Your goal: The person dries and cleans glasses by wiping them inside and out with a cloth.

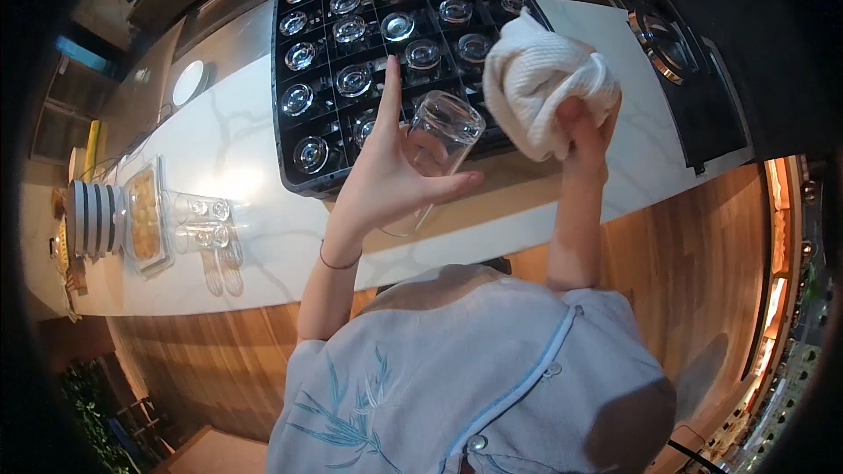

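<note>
Head view: the tabletop [255, 237] is running across the middle, and a black compartmented glass rack [303, 186] is standing on it at twelve o'clock.
Left hand [379, 174]: it is gripping a clear glass tumbler [450, 133], its index finger stretching up and its thumb pointing toward three o'clock.
Tumbler: it is leaning in that hand near the centre, just in front of the rack, its thick base facing about one o'clock and its rim seven o'clock.
Right hand [581, 136]: it is clutching a bunched white cloth [537, 79] at about one o'clock, apart from the tumbler.
Rack glasses [399, 26]: they are sitting in the compartments, apparently bases up.
Nine o'clock: clear glasses [204, 235] are standing beside a clear container [165, 237] of yellowish contents, with stacked dishes [92, 219] beyond.
Ten o'clock: white plates [190, 83] are resting.
Handling: the tumbler is looking stiff, fragile, fairly light but base-heavy, slippery if wet; the lower wall near the base is offering the surest hold, while the cloth is looking soft and yielding.
</note>
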Tool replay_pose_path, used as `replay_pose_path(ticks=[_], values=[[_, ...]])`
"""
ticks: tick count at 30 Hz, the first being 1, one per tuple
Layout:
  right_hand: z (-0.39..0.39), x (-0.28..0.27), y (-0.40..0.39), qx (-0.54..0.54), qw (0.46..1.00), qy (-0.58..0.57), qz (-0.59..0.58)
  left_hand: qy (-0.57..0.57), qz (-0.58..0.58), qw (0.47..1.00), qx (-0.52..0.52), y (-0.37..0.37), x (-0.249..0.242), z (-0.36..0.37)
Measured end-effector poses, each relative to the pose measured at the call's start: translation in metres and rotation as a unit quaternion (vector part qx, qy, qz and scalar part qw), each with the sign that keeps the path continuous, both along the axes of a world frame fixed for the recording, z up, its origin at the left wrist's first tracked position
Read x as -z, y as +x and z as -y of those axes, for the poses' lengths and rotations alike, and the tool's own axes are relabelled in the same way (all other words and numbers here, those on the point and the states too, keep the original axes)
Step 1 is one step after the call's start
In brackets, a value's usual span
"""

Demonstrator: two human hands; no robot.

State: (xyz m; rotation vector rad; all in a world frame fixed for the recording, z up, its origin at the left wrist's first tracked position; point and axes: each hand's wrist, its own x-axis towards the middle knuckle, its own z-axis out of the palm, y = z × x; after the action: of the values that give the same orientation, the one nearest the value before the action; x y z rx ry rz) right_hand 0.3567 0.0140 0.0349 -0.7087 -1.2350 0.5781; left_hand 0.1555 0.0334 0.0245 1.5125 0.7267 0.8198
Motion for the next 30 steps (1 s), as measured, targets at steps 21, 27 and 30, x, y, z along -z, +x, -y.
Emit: replay_pose_path(ticks=[21, 27, 30], values=[[0.002, 0.049, 0.01, 0.255, 0.967, -0.003, -0.003, -0.207, 0.455, 0.758, 0.418, -0.031, -0.021, 0.001], [0.005, 0.049, 0.008, 0.331, 0.938, -0.022, 0.104, -0.193, 0.447, 0.763, 0.425, -0.034, -0.022, 0.007], [0.012, 0.052, 0.021, 0.494, 0.779, 0.072, 0.379, -0.177, 0.432, 0.772, 0.432, -0.035, -0.021, 0.01]])
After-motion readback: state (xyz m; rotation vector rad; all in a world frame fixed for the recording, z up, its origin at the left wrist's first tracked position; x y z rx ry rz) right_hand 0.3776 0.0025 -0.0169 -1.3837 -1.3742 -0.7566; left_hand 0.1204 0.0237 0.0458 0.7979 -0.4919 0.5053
